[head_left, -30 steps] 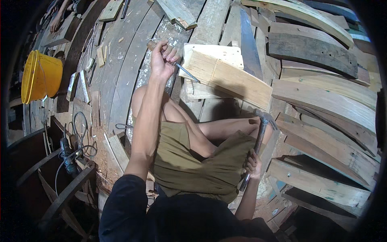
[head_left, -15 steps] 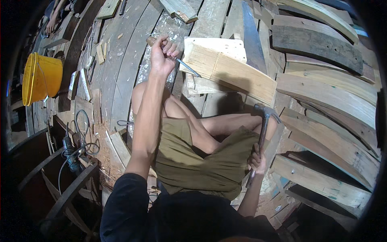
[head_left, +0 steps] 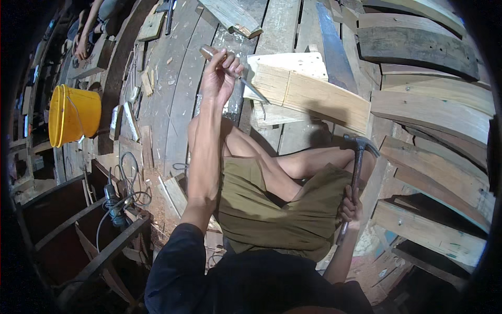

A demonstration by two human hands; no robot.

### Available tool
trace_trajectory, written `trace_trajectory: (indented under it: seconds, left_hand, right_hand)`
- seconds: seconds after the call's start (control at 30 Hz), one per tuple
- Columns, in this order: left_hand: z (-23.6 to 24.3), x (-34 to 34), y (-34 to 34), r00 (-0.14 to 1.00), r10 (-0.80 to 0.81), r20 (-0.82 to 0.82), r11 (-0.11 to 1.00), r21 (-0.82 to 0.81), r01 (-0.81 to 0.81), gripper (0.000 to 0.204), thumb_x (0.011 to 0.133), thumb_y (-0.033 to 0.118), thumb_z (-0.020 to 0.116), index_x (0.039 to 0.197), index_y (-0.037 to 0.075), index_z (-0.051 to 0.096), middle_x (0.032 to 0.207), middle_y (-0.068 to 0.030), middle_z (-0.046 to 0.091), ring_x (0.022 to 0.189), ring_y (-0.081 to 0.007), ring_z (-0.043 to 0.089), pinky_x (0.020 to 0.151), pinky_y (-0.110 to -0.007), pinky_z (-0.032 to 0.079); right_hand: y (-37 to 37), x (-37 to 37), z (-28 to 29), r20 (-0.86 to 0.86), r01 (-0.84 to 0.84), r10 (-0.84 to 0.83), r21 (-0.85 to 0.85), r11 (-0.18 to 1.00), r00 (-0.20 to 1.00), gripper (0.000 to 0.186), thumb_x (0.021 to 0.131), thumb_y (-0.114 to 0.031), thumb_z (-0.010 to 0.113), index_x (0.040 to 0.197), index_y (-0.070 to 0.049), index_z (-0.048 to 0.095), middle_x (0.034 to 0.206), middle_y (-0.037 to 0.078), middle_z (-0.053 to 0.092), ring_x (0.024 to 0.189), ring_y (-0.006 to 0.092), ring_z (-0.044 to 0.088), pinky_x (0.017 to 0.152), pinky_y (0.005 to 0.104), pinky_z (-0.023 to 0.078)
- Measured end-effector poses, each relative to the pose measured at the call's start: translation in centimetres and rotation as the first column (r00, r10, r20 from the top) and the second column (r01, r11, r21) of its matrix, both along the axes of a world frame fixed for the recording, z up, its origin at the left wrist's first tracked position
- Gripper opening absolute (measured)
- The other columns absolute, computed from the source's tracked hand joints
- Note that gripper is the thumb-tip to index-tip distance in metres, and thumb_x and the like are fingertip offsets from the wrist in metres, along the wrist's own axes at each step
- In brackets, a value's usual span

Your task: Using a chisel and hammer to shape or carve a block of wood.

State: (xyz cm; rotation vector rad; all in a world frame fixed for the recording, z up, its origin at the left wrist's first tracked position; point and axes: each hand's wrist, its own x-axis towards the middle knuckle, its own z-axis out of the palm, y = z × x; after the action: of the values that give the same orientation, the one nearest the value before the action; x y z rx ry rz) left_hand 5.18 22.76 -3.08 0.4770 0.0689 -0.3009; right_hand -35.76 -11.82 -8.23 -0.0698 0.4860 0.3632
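Chisel [head_left: 238, 73]: it sits in the left hand [head_left: 219, 78], fingers wrapped tight round its wooden handle, whose butt end sticks out up and to the left of the fist. The metal blade slants down to the right, and its tip rests against the left end of the block [head_left: 308, 97], near that end's lower edge. The block is a pale, squared piece of timber lying across the planks [head_left: 178, 104], its long side running from upper left down to lower right; a flat pale board lies partly beneath it at the left end.

The right hand [head_left: 351, 208] is closed on the lower part of a hammer [head_left: 358, 162] shaft. The hammer stands nearly upright beside the right knee, its dark head at the top, just below the lower right corner of the block and apart from it. It is well clear of the chisel.

The person sits on the curved planks with bare knees drawn up between the two arms, in olive shorts [head_left: 277, 209] and a dark sleeve on the left arm.

At the left side of the planks stands a yellow bucket [head_left: 73, 115], well away from both hands. Small wood offcuts lie scattered between it and the left arm. Lower left, a power tool [head_left: 112, 201] with a looped cable lies on the planks beside a dark frame. At the upper left corner another person's hand [head_left: 82, 49] rests near a board.
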Motion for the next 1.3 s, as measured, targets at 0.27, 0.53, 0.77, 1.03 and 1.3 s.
trace_trajectory:
  seconds: [0.27,0.53,0.77,1.03,1.3]
  left_hand:
    - [5.6,-2.5,-2.4,0.920,0.172,0.353,0.829,0.453,-0.329,0.026,0.087,0.019,0.066,0.071,0.007,0.049,0.058,-0.0015,0.046,0.045,-0.0113,0.044,0.043,-0.027,0.040]
    - [4.2,-1.4,-4.9,0.792,0.319,0.521,0.588,0.547,-0.596,0.035,0.088,0.019,0.066,0.063,0.005,0.046,0.047,-0.0007,0.045,0.035,-0.0086,0.042,0.032,-0.024,0.035]
    - [3.5,-1.0,-5.5,0.753,0.434,0.495,0.570,0.497,-0.655,0.036,0.089,0.021,0.064,0.063,0.006,0.045,0.046,0.0003,0.044,0.034,-0.0074,0.040,0.031,-0.024,0.032]
    - [1.4,-0.2,-6.0,0.577,0.392,0.716,0.218,0.537,-0.815,0.033,0.088,0.020,0.067,0.064,0.006,0.048,0.049,0.0024,0.046,0.040,-0.0061,0.042,0.038,-0.023,0.032]
    - [1.2,0.6,-5.8,0.684,0.359,0.635,0.368,0.578,-0.729,0.033,0.086,0.020,0.068,0.066,0.003,0.048,0.059,0.0012,0.045,0.055,-0.0072,0.040,0.050,-0.026,0.032]
  right_hand:
    - [0.0,-0.3,-0.4,0.016,-0.017,0.017,-0.026,1.000,1.000,0.041,0.102,-0.040,0.025,0.135,-0.024,0.044,0.053,-0.005,0.025,0.035,0.0060,0.020,0.029,0.0218,0.024]
    - [0.5,0.1,-0.2,0.052,-0.029,0.032,-0.052,0.998,0.998,0.041,0.101,-0.041,0.027,0.133,-0.023,0.045,0.052,-0.005,0.025,0.034,0.0061,0.019,0.029,0.0221,0.024]
    - [0.3,0.6,0.5,0.111,-0.089,0.110,-0.179,0.980,0.988,0.041,0.101,-0.042,0.026,0.129,-0.022,0.049,0.052,-0.005,0.022,0.034,0.0061,0.017,0.029,0.0229,0.021]
    - [0.6,0.7,0.7,0.048,-0.045,0.048,-0.057,0.997,0.998,0.044,0.101,-0.042,0.025,0.130,-0.019,0.050,0.052,-0.005,0.021,0.036,0.0058,0.017,0.030,0.0224,0.021]
    - [0.8,0.4,0.6,0.001,0.004,-0.004,0.012,1.000,1.000,0.043,0.102,-0.040,0.026,0.131,-0.017,0.048,0.054,-0.004,0.024,0.037,0.0059,0.020,0.031,0.0221,0.022]
